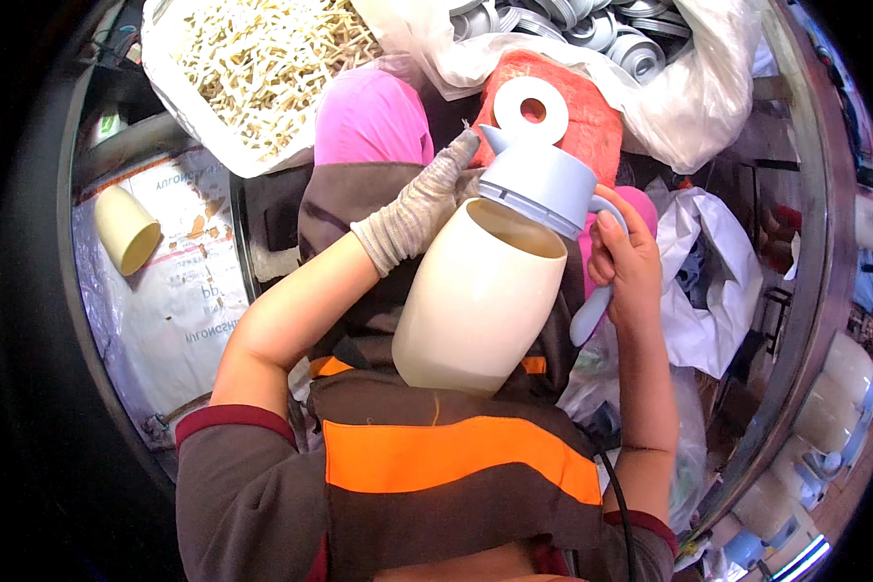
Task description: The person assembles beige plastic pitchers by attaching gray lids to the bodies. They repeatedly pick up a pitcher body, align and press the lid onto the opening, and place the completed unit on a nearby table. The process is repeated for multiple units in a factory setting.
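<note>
Right now I see my gloved left hand [427, 199] pressing fingers against the pale blue lid [543, 189] on the cream jug [475, 296] at centre, while my bare right hand [626, 262] clenches around the lid's handle [597, 291] on the right.

Lying on the printed sack sheet [179, 301]: a cream cup [126, 230] on its side, left of the cream jug body [475, 296].
</note>
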A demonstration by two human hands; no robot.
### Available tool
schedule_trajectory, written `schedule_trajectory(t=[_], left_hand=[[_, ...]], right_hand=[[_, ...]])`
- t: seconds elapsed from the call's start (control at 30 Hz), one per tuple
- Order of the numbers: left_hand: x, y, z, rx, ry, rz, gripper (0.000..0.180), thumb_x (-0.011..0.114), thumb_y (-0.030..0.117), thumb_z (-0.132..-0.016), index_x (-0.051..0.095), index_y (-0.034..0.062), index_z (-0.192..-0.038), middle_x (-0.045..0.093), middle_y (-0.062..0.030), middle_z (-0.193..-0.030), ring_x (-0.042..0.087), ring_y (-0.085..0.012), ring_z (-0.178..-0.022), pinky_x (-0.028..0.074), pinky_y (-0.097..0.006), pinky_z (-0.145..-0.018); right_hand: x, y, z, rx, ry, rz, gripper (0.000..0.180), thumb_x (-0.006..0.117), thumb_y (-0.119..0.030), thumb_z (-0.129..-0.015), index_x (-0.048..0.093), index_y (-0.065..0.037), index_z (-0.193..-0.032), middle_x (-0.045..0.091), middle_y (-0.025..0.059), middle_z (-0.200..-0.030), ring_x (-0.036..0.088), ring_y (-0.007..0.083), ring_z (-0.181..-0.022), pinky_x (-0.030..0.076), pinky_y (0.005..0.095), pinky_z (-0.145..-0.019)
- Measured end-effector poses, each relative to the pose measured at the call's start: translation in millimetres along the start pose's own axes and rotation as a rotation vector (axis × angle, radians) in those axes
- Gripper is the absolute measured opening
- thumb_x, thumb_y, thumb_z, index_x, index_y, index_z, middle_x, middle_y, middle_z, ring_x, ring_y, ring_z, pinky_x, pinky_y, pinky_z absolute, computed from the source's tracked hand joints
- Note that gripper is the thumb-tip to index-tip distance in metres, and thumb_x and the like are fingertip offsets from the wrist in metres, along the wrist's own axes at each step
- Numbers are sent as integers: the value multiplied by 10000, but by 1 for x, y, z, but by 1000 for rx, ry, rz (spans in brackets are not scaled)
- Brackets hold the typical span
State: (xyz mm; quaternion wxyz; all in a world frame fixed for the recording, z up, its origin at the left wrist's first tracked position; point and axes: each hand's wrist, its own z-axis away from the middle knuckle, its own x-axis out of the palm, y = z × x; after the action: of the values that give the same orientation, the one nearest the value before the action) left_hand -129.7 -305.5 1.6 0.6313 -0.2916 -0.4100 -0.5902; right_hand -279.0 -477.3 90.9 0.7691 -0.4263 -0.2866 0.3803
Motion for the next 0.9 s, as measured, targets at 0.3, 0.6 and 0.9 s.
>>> schedule_trajectory(t=[0.3,0.6,0.9], left_hand=[[-3,-7,0,16,-35,-89,907,581,706,-740,476,-17,-1277,547,-151,-1267,547,-240,-1141,423,-387,-1008],[-20,-6,18,113,-173,-620,922,732,601,-678,431,20,-1327,545,-97,-1246,534,-192,-1140,415,-341,-1004],[29,-4,33,61,-118,-803,912,746,566,-680,418,17,-1330,543,-90,-1239,530,-176,-1136,426,-332,-980]], right_hand=[[3,15,-2,-56,39,135,304,552,-188,-931,574,-48,-1200,487,-57,-657,363,7,-466,273,176,-410],[-7,27,-2,-150,-33,351,289,559,-184,-918,585,-76,-1185,594,-22,-862,455,26,-581,364,184,-508],[-14,38,-5,-337,-55,487,283,532,-169,-928,576,-51,-1181,640,61,-1026,599,146,-936,464,284,-821]])
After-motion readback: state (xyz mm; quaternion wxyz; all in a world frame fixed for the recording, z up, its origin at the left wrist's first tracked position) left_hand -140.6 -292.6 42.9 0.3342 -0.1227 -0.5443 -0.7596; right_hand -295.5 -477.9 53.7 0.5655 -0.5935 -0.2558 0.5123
